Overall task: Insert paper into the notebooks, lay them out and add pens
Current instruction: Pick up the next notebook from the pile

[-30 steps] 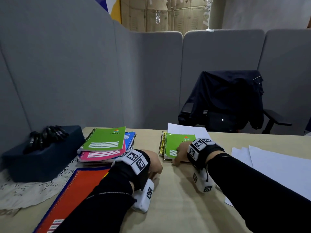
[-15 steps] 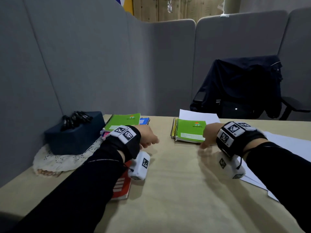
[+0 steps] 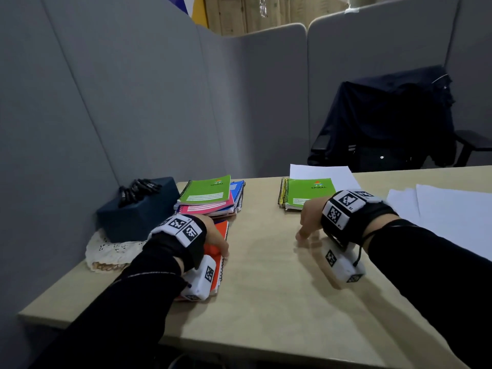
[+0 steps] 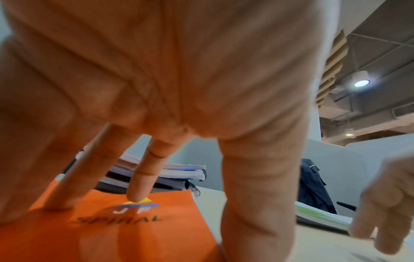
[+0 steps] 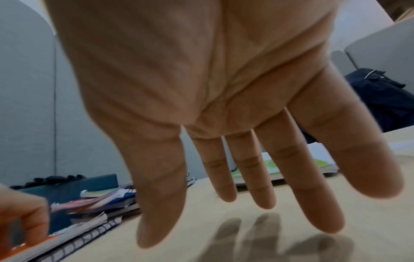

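Left hand (image 3: 213, 239) is down on the big orange spiral-bound notebook (image 4: 125, 228) at lower left of the head view, fingertips pressed on its cover and thumb hooked at its edge. Right hand (image 3: 310, 222) hovers over the bare beige table (image 3: 266, 288) at centre, fingers spread, holding nothing. 1 green spiral notebook (image 3: 306, 193) with a white sheet (image 3: 319, 171) under it lies laid out just above. This looks like notebook 2 starting: slide the orange one clear, then fetch paper from the white stack (image 3: 452, 209) at right.
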### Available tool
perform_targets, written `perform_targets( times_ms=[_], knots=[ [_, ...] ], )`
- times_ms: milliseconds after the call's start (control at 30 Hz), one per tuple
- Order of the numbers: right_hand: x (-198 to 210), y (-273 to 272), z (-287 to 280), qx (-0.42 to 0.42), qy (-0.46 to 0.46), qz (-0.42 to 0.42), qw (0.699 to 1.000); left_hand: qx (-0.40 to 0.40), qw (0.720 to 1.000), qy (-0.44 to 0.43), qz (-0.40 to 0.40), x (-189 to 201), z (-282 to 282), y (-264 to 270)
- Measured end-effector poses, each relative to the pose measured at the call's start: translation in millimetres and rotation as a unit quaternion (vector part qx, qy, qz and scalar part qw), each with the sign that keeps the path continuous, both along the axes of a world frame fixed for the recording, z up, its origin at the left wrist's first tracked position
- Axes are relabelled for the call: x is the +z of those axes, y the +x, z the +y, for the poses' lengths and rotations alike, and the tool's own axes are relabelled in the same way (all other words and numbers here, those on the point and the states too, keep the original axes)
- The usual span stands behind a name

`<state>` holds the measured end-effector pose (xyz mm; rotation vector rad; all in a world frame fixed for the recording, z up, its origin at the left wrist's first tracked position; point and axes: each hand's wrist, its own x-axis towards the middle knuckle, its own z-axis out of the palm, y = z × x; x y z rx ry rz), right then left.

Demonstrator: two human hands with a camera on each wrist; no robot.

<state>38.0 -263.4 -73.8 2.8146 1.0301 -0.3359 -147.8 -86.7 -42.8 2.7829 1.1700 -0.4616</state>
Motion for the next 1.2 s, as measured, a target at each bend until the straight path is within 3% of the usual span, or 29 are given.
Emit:
perform_targets(
  times_ms=[400,600,1000,1200],
  knots=[
    [2.1,-16.0,3.7,-0.011,-0.052,0.009,0.999,0.014,0.995,-0.045,-0.084,1.8,3.4,-12.0],
    [2.3,-18.8,2.0,-0.021,-0.035,-0.002,0.999,-0.036,0.993,0.045,-0.104,5.9,5.3,-16.3],
    [13.8,-26.9,-0.1,-0.034,-0.031,0.010,0.999,0.024,0.978,-0.039,-0.202,16.8,8.4,-26.7],
    [14.9,-29.1,-8.7,-0.033,-0.028,0.056,0.998,-0.012,0.968,-0.110,-0.226,32.8,-19.8,-19.2]
  ],
)
